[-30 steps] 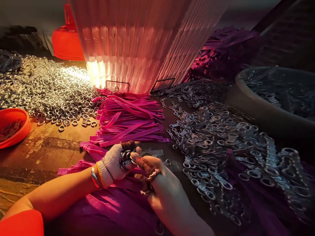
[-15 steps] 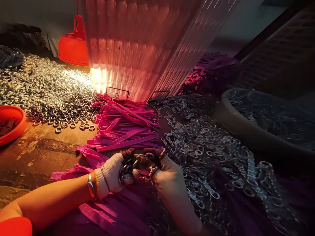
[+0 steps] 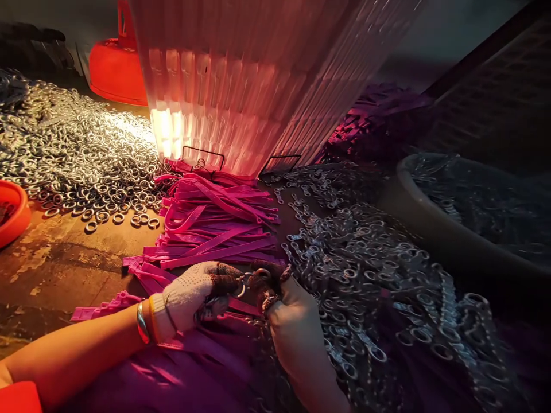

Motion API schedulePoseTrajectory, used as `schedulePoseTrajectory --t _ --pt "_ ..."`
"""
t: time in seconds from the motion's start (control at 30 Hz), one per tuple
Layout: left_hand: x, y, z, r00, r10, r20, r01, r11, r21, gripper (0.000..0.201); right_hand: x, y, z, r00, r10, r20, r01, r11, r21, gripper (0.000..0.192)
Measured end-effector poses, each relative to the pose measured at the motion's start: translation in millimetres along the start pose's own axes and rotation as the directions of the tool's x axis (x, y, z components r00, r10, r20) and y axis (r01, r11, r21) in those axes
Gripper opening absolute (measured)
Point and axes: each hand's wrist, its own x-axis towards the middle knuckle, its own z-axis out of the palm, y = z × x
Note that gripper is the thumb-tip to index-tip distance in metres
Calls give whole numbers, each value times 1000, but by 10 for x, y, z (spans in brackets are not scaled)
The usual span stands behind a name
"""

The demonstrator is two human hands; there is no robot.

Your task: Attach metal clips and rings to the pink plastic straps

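Note:
My left hand [image 3: 193, 295], in a white knitted glove with dark, stained fingertips, is closed with a silver metal ring [image 3: 244, 287] at its fingertips. More small metal parts seem tucked in its curled fingers, mostly hidden. Close on the right, my right hand [image 3: 293, 310], gloved and dark at the fingertips, pinches a dark ring-ended metal piece [image 3: 261, 273]. The two hands' fingertips nearly meet. Magenta straps [image 3: 219, 218] with small end fittings lie stacked behind the hands, and others run beneath them.
Loose metal rings [image 3: 99, 149] are heaped at the left under a red lamp [image 3: 117, 71]. A red bowl [image 3: 19, 215] stands at the left edge. Ring-ended metal pieces [image 3: 361, 275] cover the right side, beside a large basin [image 3: 424, 203]. A corrugated clear panel [image 3: 232, 86] rises behind.
My left hand has turned and its fingers now reach toward my right fingertips, with the ring showing between. The right hand stays almost in place. The view has shifted slightly.

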Motion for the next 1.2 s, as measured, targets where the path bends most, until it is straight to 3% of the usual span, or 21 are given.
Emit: schedulePoseTrajectory --t 0.17,0.3,0.4,0.6,0.73,0.9,1.0,1.07,1.13,1.2 --pt "3 32 -33 987 132 -87 -116 979 170 25 9 86 12 988 119 96 -131 983 130 25" --pt "11 39 -56 989 118 -88 -101 979 179 22 45 250 25 978 130 161 -161 967 197 30" --pt "6 39 -70 991 117 -61 -104 978 180 26 61 269 29 975 105 197 -134 981 142 27" --pt "-31 28 -28 998 40 41 -44 994 105 35 -19 116 61 998 59 21 -61 993 100 26" --pt "-41 -26 37 999 -32 25 32 999 -19 31 -86 142 114 995 -34 -93 36 999 15 27" --pt "-6 -62 10 1000 -7 -23 5 995 -96 24 -123 173 149 992 -106 -71 101 993 -67 18" --pt "-3 -32 -29 993 49 -106 -45 998 37 17 -129 136 132 989 -138 -59 131 985 -112 18" --pt "-24 -6 -34 979 146 -140 -113 970 217 12 -128 107 119 989 -129 -67 124 989 -76 19" --pt "-64 5 -25 936 331 -119 -249 863 440 16 -121 88 107 996 -78 -52 77 997 -22 19" --pt "-116 -5 -10 854 520 -19 -398 676 619 26 -105 91 88 1000 6 5 -6 1000 -6 17"
